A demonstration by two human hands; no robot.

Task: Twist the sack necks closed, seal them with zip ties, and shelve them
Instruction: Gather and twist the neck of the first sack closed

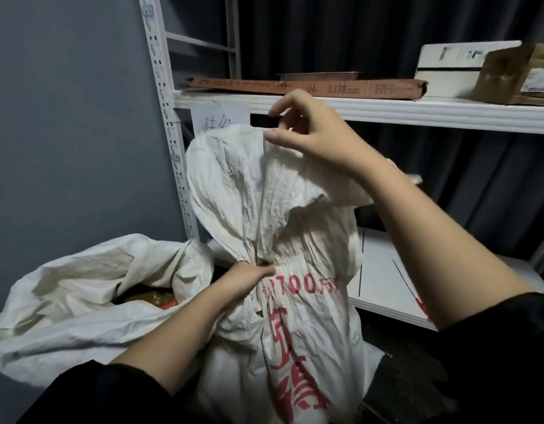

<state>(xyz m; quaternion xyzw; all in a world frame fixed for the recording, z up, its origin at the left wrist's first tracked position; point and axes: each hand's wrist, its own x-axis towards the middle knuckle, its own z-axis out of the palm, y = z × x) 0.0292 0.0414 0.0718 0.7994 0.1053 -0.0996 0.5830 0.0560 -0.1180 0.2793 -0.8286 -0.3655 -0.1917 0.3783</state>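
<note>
White sack [298,325] with red print stands upright in front of the white shelf unit [387,113], neck gathered about halfway up. Left hand [249,281] grips the bunched neck, fingers curled tight round the fabric. Right hand [313,133] is raised above, level with the upper shelf edge; thumb and forefinger pinch the top edge of the loose sack mouth and hold it up, other fingers loosely curled. Fabric above the left hand hangs in creased folds.

Second sack [90,289], white, lies slumped to the left, mouth open, brownish contents partly visible inside.

Upper shelf: flat brown carton [310,85], white box [454,67], brown cardboard box [521,75]. Paper note [220,119] with handwriting hangs behind the sack top. Both forearms bare, dark sleeves pushed up
</note>
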